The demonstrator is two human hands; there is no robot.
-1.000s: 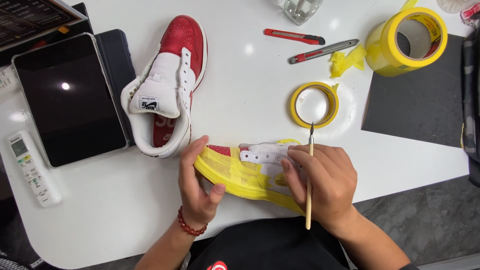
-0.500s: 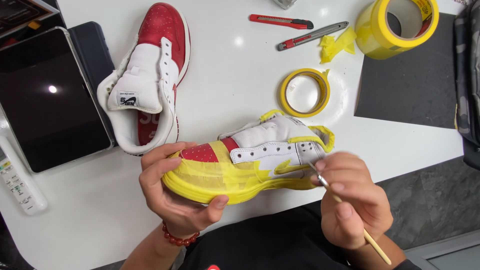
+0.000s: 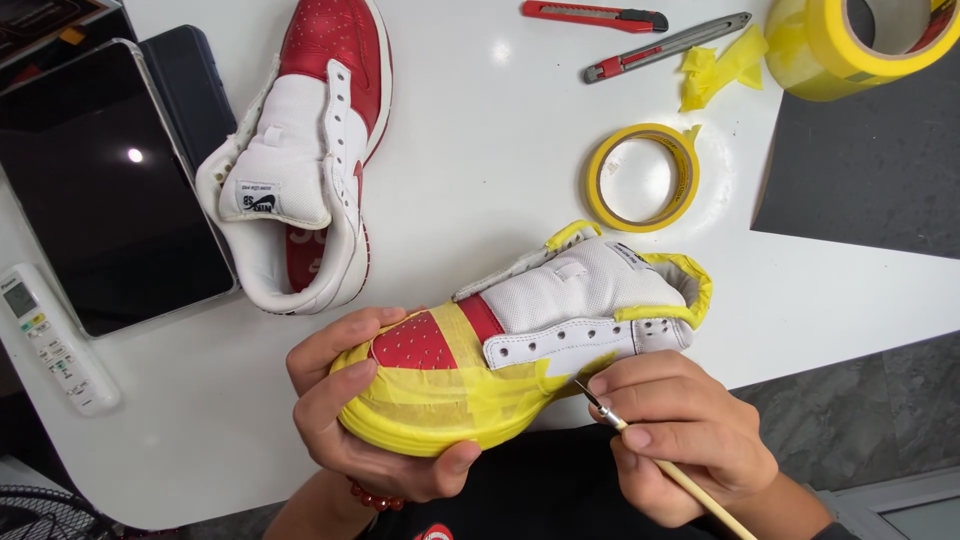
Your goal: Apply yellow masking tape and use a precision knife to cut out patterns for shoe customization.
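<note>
- At the far left edge we see a white remote control with small coloured buttons (image 3: 55, 340) lying on the white tabletop (image 3: 480, 160).
- Just beside it lies a dark tablet with a blank black screen (image 3: 100, 190), flat on the tabletop.
- To the right of the tablet lies a red-and-white leather high-top shoe (image 3: 305, 150), toe pointing away from us, its white tongue folded open.
- Our left hand (image 3: 370, 420) is clamped on the toe end of a second red-and-white high-top shoe wrapped in yellow masking tape (image 3: 520, 350): fingers curl over the taped toe, thumb presses the taped sole edge from below.
- This taped shoe is held above the near tabletop edge, toe to the left, heel to the right, its side turned up towards us.
- Our right hand (image 3: 680, 430) is closed on a thin wooden-handled paintbrush (image 3: 650, 455), pinched near the metal ferrule; the brush tip touches the lower side of the taped shoe.
- Beyond the taped shoe a small roll of yellow masking tape (image 3: 642, 178) lies flat on the tabletop.
- Near the far edge lie a red utility knife (image 3: 595, 15) and a grey utility knife (image 3: 665, 48), with crumpled scraps of yellow tape (image 3: 715, 70) just beside them.
- At the top right a large roll of yellow tape (image 3: 850, 45) rests at the edge of a dark grey mat (image 3: 870, 170).
</note>
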